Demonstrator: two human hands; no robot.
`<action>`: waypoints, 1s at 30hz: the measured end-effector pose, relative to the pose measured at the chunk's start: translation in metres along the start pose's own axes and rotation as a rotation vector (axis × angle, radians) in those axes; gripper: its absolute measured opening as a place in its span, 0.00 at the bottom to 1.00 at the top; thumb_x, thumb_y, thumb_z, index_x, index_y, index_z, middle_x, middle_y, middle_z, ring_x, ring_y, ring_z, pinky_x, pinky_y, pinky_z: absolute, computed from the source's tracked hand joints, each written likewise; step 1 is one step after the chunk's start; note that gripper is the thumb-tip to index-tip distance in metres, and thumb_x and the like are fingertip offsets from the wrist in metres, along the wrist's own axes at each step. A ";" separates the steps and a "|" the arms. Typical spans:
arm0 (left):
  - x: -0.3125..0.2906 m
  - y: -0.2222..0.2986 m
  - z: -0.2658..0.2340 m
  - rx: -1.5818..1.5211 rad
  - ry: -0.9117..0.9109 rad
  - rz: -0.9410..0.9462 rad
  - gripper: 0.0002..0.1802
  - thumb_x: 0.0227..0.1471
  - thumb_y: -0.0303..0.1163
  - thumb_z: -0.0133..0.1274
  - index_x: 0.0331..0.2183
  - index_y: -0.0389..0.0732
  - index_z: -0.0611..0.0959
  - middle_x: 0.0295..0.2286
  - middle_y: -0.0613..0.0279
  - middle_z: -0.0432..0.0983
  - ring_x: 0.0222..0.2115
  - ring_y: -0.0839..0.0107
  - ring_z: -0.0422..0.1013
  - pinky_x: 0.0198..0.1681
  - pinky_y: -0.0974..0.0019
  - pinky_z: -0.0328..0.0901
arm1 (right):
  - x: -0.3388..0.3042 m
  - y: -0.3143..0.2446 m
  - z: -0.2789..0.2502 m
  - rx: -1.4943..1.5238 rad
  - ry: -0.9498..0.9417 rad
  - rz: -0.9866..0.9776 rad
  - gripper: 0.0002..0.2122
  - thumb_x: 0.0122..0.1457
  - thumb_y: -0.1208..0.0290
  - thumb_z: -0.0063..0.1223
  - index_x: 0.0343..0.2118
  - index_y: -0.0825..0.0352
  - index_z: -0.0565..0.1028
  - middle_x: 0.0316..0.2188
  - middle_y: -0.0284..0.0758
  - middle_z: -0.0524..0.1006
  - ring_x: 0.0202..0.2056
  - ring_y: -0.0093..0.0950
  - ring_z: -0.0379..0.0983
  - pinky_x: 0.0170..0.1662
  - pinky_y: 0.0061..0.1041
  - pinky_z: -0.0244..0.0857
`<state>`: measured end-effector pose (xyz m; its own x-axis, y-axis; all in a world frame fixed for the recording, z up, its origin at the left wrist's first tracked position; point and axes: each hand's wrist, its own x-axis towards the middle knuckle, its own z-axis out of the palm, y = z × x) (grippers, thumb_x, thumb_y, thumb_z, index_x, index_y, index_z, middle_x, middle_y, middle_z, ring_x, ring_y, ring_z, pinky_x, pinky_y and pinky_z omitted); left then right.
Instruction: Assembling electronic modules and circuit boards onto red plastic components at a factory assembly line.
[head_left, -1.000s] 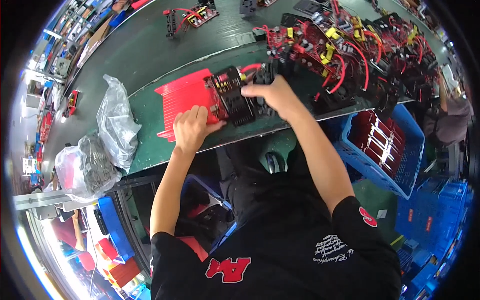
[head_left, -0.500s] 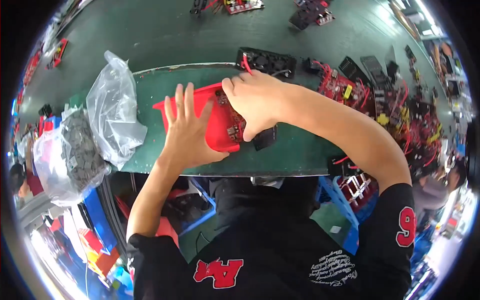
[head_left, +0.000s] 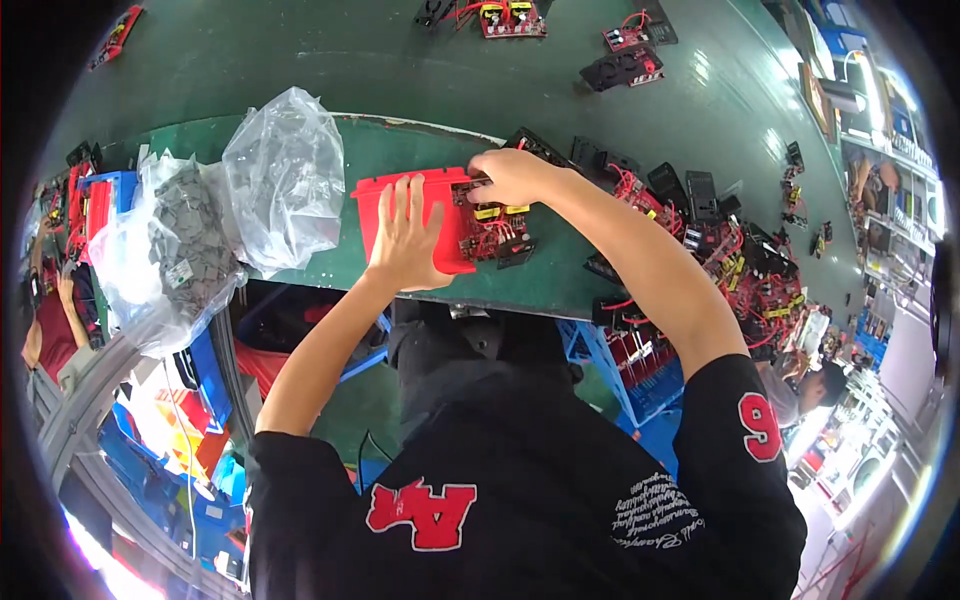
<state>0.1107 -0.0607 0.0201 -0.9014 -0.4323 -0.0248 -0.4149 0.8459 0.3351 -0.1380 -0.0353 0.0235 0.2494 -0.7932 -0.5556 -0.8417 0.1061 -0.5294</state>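
Note:
A red plastic housing (head_left: 452, 240) lies on the green bench in front of me. My left hand (head_left: 405, 245) rests over it with fingers stretched and apart. At the housing's right end is a red circuit board (head_left: 499, 238) with yellow-wrapped parts, red wires and a black end panel (head_left: 517, 254). My right hand (head_left: 515, 178) curls over the board's far edge and grips it. The right fingertips are partly hidden behind the board. How far the board sits inside the housing, I cannot tell.
Clear plastic bags (head_left: 285, 185) lie left, one with grey pieces (head_left: 185, 240). Several wired boards (head_left: 755, 280) and black panels (head_left: 703, 195) are heaped right. More assemblies (head_left: 515, 18) lie across the bench. A blue crate (head_left: 610, 375) stands below the front edge.
The view has shifted. The board now shows more of its parts and wires and stands out at the housing's right end. My right hand has moved to its far edge; my left stays on the housing.

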 end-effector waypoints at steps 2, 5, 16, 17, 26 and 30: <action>-0.006 -0.001 -0.002 0.060 0.015 0.050 0.54 0.22 0.64 0.62 0.47 0.35 0.74 0.56 0.34 0.53 0.59 0.37 0.49 0.61 0.35 0.43 | -0.004 -0.011 0.000 -0.050 -0.064 0.060 0.23 0.51 0.52 0.57 0.42 0.67 0.77 0.36 0.47 0.78 0.41 0.45 0.75 0.46 0.38 0.67; -0.014 -0.007 -0.004 0.076 -0.045 0.130 0.55 0.21 0.65 0.61 0.48 0.35 0.74 0.57 0.33 0.54 0.60 0.36 0.49 0.61 0.35 0.42 | -0.021 -0.012 0.009 0.184 -0.068 0.082 0.20 0.53 0.53 0.55 0.37 0.67 0.78 0.34 0.47 0.79 0.40 0.43 0.76 0.43 0.40 0.68; -0.018 0.022 0.033 0.519 0.118 0.163 0.15 0.51 0.38 0.49 0.39 0.42 0.78 0.54 0.42 0.67 0.57 0.50 0.61 0.43 0.60 0.59 | -0.055 -0.014 0.053 -0.054 0.171 0.105 0.16 0.55 0.55 0.51 0.35 0.64 0.78 0.30 0.41 0.79 0.36 0.42 0.77 0.38 0.42 0.70; -0.019 0.025 0.035 0.529 0.111 0.139 0.14 0.51 0.37 0.48 0.39 0.41 0.78 0.53 0.42 0.67 0.56 0.50 0.62 0.42 0.59 0.60 | -0.054 -0.017 0.057 -0.103 0.203 0.123 0.16 0.53 0.54 0.51 0.32 0.64 0.78 0.29 0.41 0.79 0.35 0.42 0.77 0.37 0.42 0.70; -0.013 0.027 0.032 0.546 0.120 0.085 0.13 0.51 0.34 0.50 0.39 0.40 0.78 0.51 0.44 0.68 0.52 0.49 0.66 0.38 0.58 0.62 | -0.047 -0.017 0.064 -0.122 0.452 0.009 0.14 0.50 0.56 0.51 0.25 0.64 0.76 0.26 0.40 0.78 0.34 0.40 0.76 0.36 0.42 0.68; -0.025 0.024 0.030 0.567 0.118 0.119 0.10 0.52 0.33 0.51 0.36 0.40 0.79 0.50 0.45 0.69 0.51 0.48 0.67 0.36 0.56 0.62 | -0.053 -0.009 0.047 -0.084 0.222 0.040 0.14 0.50 0.55 0.52 0.22 0.62 0.76 0.23 0.35 0.77 0.31 0.35 0.75 0.33 0.38 0.66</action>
<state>0.1194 -0.0199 0.0002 -0.9395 -0.3282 0.0984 -0.3423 0.9116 -0.2275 -0.1217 0.0339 0.0277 0.1111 -0.9027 -0.4157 -0.8880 0.0976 -0.4493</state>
